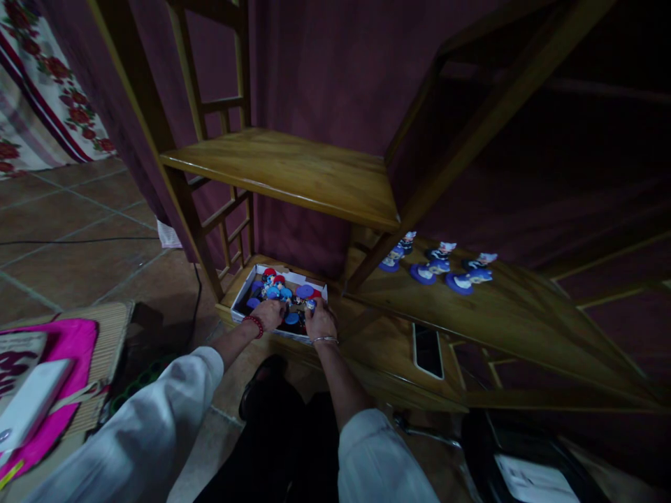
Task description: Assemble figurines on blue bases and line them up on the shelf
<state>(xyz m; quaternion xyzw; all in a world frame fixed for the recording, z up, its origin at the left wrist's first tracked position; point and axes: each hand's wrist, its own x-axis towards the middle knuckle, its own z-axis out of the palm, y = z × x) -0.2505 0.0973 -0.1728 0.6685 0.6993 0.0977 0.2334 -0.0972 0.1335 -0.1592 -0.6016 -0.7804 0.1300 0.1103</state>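
A shallow white box (242,292) on the low wooden shelf holds several small figurines (279,282) with red or blue tops, along with round blue and purple discs (305,291). My left hand (269,315), with a red bead bracelet, reaches over the box's front edge. Its fingers are curled down among the contents, and what they hold is hidden. At the box's right end my right hand (321,322), wearing a silver bangle, has its fingers closed around a small blue and white figurine (311,305).
On the shelf to the right stand several figurines on purple bases (463,283). A dark-screened phone (428,351) lies on the lower board. Overhead juts a wooden shelf (293,171). A pink mat (78,349) with a white device (36,398) lies at left.
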